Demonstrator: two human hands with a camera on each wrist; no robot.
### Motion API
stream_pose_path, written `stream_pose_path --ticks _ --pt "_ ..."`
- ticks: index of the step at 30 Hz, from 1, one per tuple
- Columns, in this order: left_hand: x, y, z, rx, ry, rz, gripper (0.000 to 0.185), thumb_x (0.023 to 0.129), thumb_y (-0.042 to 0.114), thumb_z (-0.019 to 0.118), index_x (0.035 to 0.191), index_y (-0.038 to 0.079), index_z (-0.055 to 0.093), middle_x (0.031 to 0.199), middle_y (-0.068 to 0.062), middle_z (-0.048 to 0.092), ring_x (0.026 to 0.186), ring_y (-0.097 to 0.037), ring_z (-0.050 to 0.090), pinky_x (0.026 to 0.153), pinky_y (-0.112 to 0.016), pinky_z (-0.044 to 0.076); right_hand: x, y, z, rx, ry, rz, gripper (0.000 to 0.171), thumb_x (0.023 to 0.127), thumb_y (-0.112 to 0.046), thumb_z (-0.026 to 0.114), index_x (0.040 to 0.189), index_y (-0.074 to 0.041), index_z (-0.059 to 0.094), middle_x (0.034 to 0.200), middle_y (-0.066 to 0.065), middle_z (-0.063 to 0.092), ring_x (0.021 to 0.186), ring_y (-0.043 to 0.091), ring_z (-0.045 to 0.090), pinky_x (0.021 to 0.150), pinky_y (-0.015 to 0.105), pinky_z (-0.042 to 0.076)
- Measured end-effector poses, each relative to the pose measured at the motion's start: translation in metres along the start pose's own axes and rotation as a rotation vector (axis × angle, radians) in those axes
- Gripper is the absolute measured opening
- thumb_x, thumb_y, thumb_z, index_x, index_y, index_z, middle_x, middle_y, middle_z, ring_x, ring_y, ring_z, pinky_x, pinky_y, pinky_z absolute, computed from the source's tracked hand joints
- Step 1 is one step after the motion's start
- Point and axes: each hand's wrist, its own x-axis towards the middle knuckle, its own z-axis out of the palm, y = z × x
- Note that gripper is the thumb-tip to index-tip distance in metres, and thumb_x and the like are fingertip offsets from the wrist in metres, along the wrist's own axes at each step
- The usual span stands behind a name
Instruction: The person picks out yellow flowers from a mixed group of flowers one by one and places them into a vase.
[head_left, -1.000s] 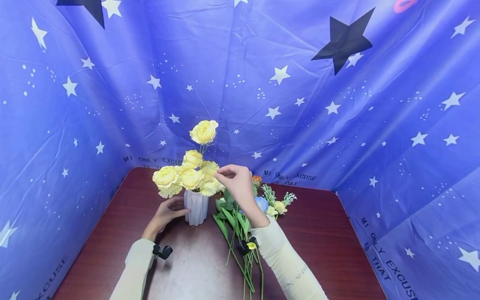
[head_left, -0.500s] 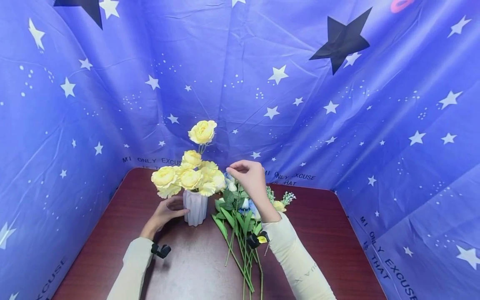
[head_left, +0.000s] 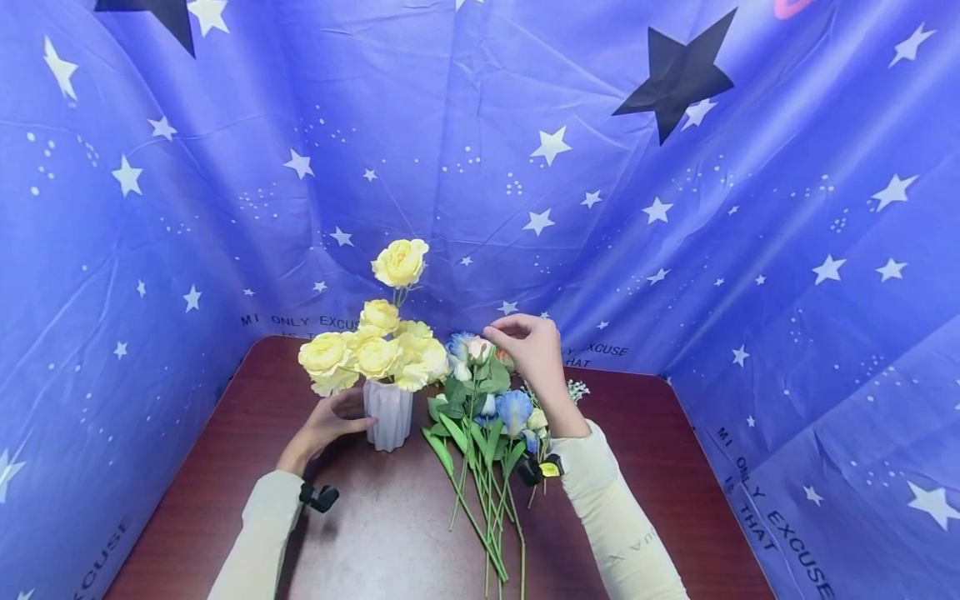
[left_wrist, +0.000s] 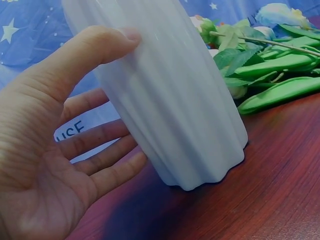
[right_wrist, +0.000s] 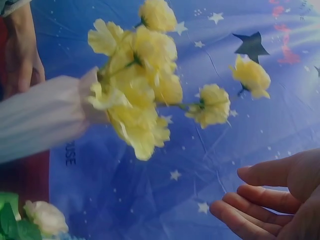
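A white fluted vase stands upright on the table, holding several yellow flowers, one rising well above the others. My left hand grips the vase from its left side. In the left wrist view the thumb lies on the vase's near face, and the other fingers reach round behind it. To the right of the vase my right hand is in the air above the loose flowers, its fingers loosely bent. Nothing shows between that hand's thumb and fingers in the right wrist view.
Right of the vase lies a bunch of loose flowers, with a blue bloom, a pale pink rose and green stems pointing towards me. A blue star-patterned cloth surrounds the dark red table.
My right hand has moved right, away from the yellow flowers, uncovering more of the loose bunch. The left hand stays at the vase. The head view has shifted slightly.
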Motion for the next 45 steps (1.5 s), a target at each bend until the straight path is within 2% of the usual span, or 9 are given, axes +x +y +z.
stream_pose_path --ticks 3,10,12,17,20,27,35,42,45 --pt "0.001 -0.001 -0.001 0.01 -0.011 0.012 0.061 0.084 0.01 0.083 0.135 -0.009 0.056 0.129 -0.03 0.065 0.114 -0.025 0.067 0.09 -0.023 0.056 0.001 0.006 -0.009 -0.018 0.022 0.002 0.018 0.087 -0.023 0.082 0.096 -0.007 0.081 0.091 0.013 0.079 0.077 0.016 0.072 0.072 0.028 0.057" --pt "0.0 -0.001 -0.002 -0.02 -0.033 0.042 0.062 0.083 0.004 0.083 0.137 -0.009 0.054 0.131 -0.033 0.062 0.119 -0.041 0.064 0.092 -0.027 0.058 0.004 0.023 -0.027 -0.071 0.057 0.03 0.017 0.087 -0.019 0.081 0.096 -0.005 0.081 0.091 0.015 0.079 0.071 0.007 0.067 0.068 0.024 0.054" --pt "0.0 0.0 -0.002 -0.033 -0.037 0.034 0.065 0.083 0.003 0.083 0.138 -0.01 0.053 0.132 -0.034 0.061 0.118 -0.036 0.065 0.091 -0.025 0.058 0.003 0.029 -0.032 -0.083 0.058 0.053 0.016 0.088 -0.018 0.081 0.097 -0.004 0.081 0.092 0.015 0.079 0.071 0.005 0.066 0.069 0.023 0.053" --pt "-0.001 0.002 -0.002 -0.017 -0.019 0.033 0.067 0.081 0.005 0.084 0.139 -0.01 0.053 0.134 -0.033 0.06 0.108 -0.007 0.065 0.088 -0.02 0.056 0.001 0.047 -0.042 -0.112 0.051 0.103 0.019 0.088 -0.019 0.081 0.098 -0.003 0.08 0.091 0.015 0.079 0.067 0.003 0.063 0.066 0.02 0.051" --pt "0.0 0.003 -0.002 -0.023 -0.019 0.052 0.067 0.081 0.003 0.084 0.138 -0.011 0.052 0.134 -0.034 0.059 0.104 0.002 0.063 0.087 -0.02 0.056 0.001 0.056 -0.046 -0.118 0.037 0.134 0.02 0.087 -0.019 0.081 0.098 -0.002 0.08 0.089 0.014 0.079 0.063 0.004 0.062 0.063 0.021 0.052" --pt "0.0 0.003 -0.001 -0.028 -0.017 0.05 0.067 0.081 0.003 0.085 0.138 -0.011 0.053 0.133 -0.034 0.06 0.102 0.003 0.063 0.087 -0.02 0.057 -0.002 0.081 -0.054 -0.092 -0.03 0.259 0.021 0.088 -0.015 0.079 0.102 0.002 0.078 0.078 0.005 0.077 0.063 0.005 0.063 0.062 0.023 0.055" --pt "0.0 0.003 -0.001 -0.067 -0.032 0.041 0.066 0.082 0.002 0.083 0.138 -0.011 0.052 0.135 -0.036 0.058 0.103 0.002 0.065 0.086 -0.02 0.057 -0.005 0.11 -0.063 -0.043 -0.052 0.373 0.027 0.091 -0.011 0.076 0.108 0.009 0.073 0.101 0.02 0.077 0.064 0.002 0.066 0.065 0.017 0.057" --pt "-0.001 0.001 -0.002 -0.093 -0.044 0.007 0.065 0.083 0.003 0.082 0.138 -0.012 0.051 0.135 -0.036 0.058 0.104 -0.002 0.065 0.087 -0.021 0.058 -0.01 0.135 -0.069 -0.01 -0.075 0.489 0.026 0.091 -0.01 0.075 0.108 0.01 0.072 0.081 0.001 0.077 0.063 0.004 0.066 0.062 0.019 0.057" --pt "-0.001 0.0 -0.002 -0.084 -0.038 -0.003 0.063 0.084 0.004 0.082 0.138 -0.011 0.052 0.135 -0.035 0.059 0.106 -0.003 0.065 0.087 -0.02 0.057 -0.011 0.145 -0.07 -0.031 -0.067 0.502 0.025 0.09 -0.009 0.074 0.106 0.01 0.073 0.08 0.001 0.077 0.061 0.005 0.066 0.06 0.02 0.055"
